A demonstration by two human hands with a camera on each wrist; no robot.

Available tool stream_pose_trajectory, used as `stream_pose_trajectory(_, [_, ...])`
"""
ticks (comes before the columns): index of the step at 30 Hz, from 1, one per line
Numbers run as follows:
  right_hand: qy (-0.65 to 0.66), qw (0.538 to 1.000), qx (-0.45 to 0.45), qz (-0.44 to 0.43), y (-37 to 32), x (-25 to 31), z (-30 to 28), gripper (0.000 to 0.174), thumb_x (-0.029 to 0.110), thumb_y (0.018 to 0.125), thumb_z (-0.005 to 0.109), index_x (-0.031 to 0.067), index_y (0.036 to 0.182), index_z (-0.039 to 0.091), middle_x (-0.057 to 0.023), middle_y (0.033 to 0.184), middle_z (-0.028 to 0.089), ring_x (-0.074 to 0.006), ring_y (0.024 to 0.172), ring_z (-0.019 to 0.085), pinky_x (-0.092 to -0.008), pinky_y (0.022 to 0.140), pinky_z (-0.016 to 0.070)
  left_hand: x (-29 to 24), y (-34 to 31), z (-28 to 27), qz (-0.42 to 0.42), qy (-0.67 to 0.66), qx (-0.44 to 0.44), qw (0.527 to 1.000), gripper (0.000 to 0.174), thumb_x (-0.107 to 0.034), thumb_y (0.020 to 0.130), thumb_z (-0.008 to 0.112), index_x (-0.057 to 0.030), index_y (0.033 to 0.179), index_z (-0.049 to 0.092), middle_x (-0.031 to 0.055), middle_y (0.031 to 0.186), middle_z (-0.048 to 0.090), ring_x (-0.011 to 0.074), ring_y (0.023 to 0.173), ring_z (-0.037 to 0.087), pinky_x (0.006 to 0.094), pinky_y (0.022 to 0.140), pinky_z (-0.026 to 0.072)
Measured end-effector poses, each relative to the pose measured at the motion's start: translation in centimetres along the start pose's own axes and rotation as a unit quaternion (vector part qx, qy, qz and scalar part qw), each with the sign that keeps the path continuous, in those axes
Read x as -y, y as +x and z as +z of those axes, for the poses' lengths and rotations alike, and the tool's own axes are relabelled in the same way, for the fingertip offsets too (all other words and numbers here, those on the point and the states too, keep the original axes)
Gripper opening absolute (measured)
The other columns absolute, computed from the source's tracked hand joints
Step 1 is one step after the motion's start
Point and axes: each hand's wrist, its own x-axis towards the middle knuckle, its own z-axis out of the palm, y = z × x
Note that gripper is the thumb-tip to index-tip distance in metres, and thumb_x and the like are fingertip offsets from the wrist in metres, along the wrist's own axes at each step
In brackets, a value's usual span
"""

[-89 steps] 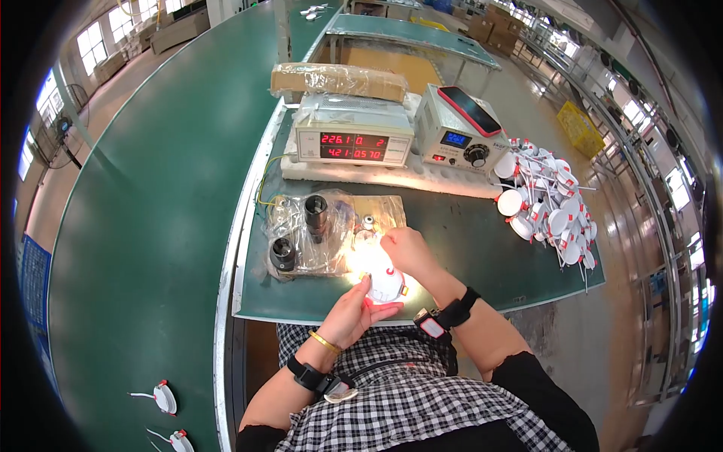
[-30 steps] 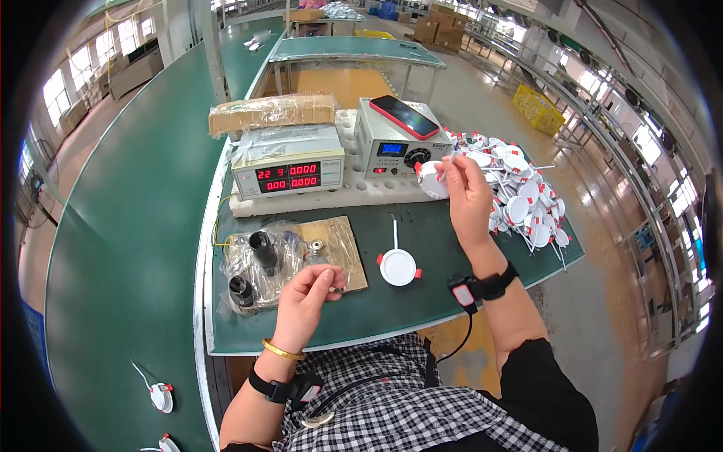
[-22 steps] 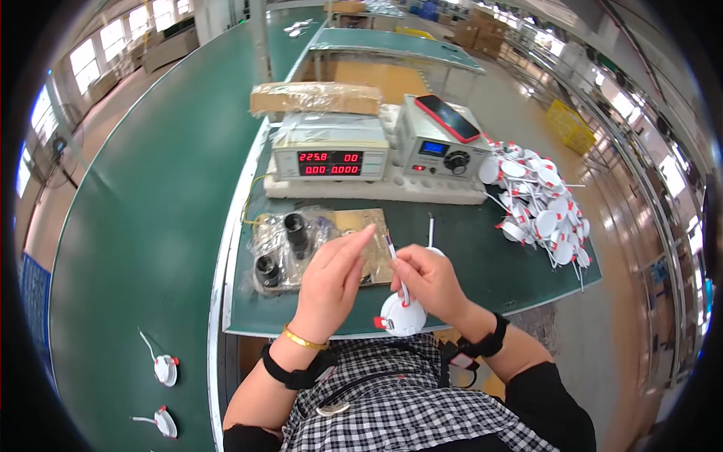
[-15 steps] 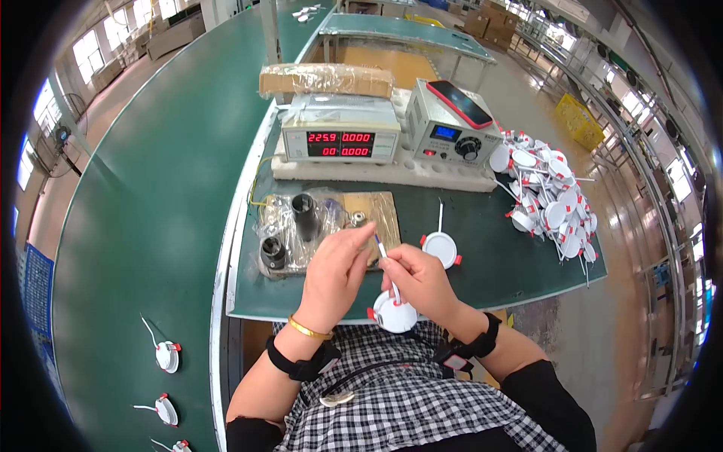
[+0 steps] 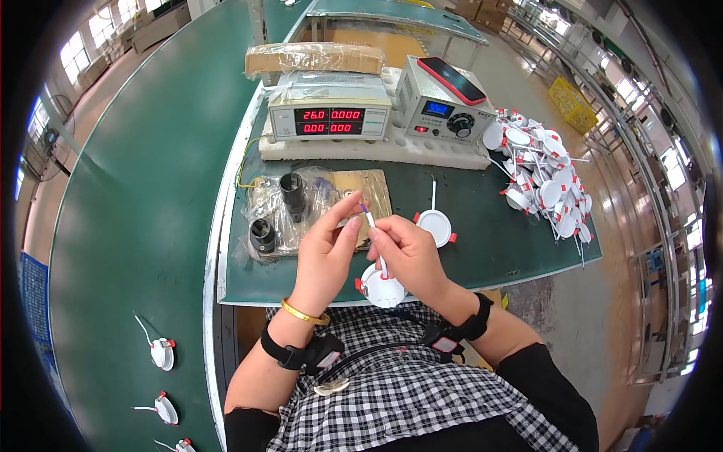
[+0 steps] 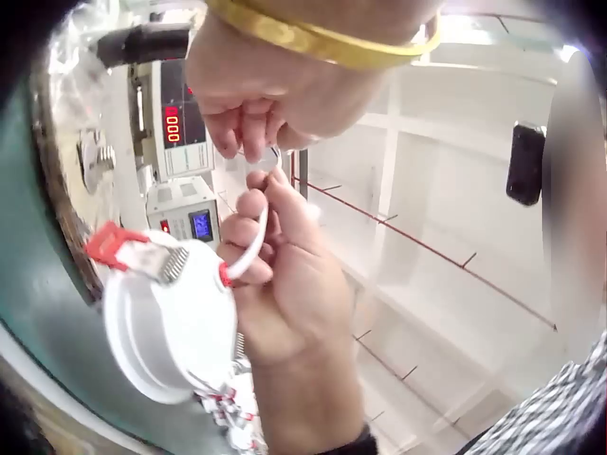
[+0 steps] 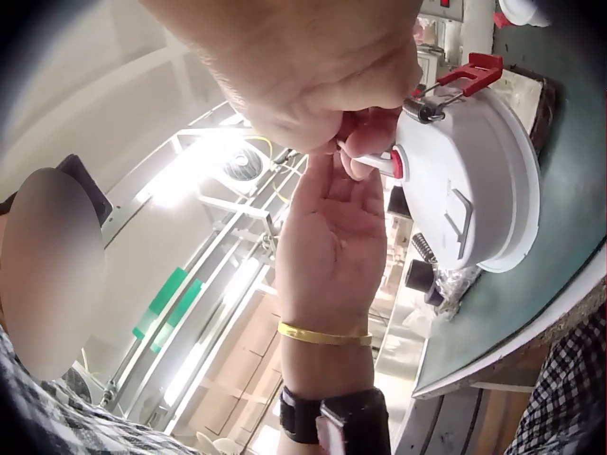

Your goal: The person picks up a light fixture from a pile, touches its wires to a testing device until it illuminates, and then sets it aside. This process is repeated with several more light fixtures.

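1. Pinching the white cable (image 6: 254,249) between thumb and fingers, the right hand (image 5: 414,252) holds its end upward; the lamp (image 5: 384,292) hangs just below these fingers, red clip outward, unlit.
2. The left hand (image 5: 327,252) faces it with fingers stretched, index and thumb parted, pinching nothing that shows. The blue wire end (image 5: 364,209) lies right by the index tip; whether they touch, I cannot tell.
3. Half a second ago the left thumb and index lay nearer together; now there is a gap between them, with the wire end at its mouth. To my eye, the work has narrowed to the bare end of the cable.
4. Three seconds ago a lamp shone between the hands and the meter (image 5: 328,120), beyond the left fingers, showed a load. Now its readable load digits are zeros, so the lamp in hand seems unpowered.
5. Beyond and right of the right fingers, well apart, another lamp (image 5: 434,227) lies on the tabletop (image 5: 482,260), cable pointing away.
6. Ahead and left of the left fingers sits the board (image 5: 373,181) with two black tubes (image 5: 292,197); far right of the right fingers is the pile (image 5: 553,184) of lamps.
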Motion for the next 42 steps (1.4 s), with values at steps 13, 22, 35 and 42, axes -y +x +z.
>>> stream_pose_trajectory(13, [0.131, 0.988, -0.079, -0.011, 2.4, -1.0, -0.8, 0.018, 0.015, 0.096, 0.051, -0.0024, 0.097, 0.055, -0.0077, 0.072, 0.062, -0.0087, 0.053, 0.057, -0.0190, 0.042, 0.0461, 4.7, -5.7, -0.9, -0.254, -0.416, 0.052, 0.872, 0.046, -0.024, 0.099, 0.044, 0.0034, 0.135, 0.037, 0.0167, 0.133, 0.048, 0.0258, 0.121, 0.050, 0.0378, 0.102, 0.0403])
stream_pose_trajectory(22, [-0.255, 0.967, -0.021, 0.013, 5.3, -4.8, -1.7, 0.022, 0.021, 0.084, 0.059, -0.0007, 0.077, 0.061, -0.0160, 0.064, 0.061, -0.0302, 0.058, 0.061, -0.0383, 0.056, 0.0464, 5.9, -5.7, 2.4, -0.324, -0.458, 0.123, 0.818, 0.043, -0.027, 0.101, 0.039, 0.0048, 0.130, 0.037, 0.0199, 0.125, 0.053, 0.0309, 0.111, 0.058, 0.0365, 0.094, 0.0501])
stream_pose_trajectory(35, [-0.412, 0.911, 0.007, 0.017, 6.6, -5.6, 0.2, 0.024, 0.023, 0.082, 0.056, 0.0013, 0.075, 0.064, -0.0208, 0.073, 0.063, -0.0398, 0.071, 0.062, -0.0481, 0.068, 0.0500, 6.9, -5.3, 1.9, -0.332, -0.388, 0.068, 0.857, 0.034, -0.013, 0.098, 0.044, 0.0065, 0.125, 0.036, 0.0185, 0.122, 0.054, 0.0296, 0.106, 0.061, 0.0323, 0.090, 0.0531])
stream_pose_trajectory(42, [-0.444, 0.896, 0.015, 0.019, 6.8, -5.7, 0.3, 0.025, 0.023, 0.082, 0.054, 0.0010, 0.075, 0.064, -0.0215, 0.073, 0.063, -0.0406, 0.072, 0.062, -0.0490, 0.069, 0.0497, 6.8, -5.5, 1.7, -0.340, -0.436, 0.061, 0.831, 0.034, -0.015, 0.098, 0.044, 0.0051, 0.125, 0.037, 0.0145, 0.122, 0.051, 0.0273, 0.109, 0.058, 0.0327, 0.091, 0.0525])
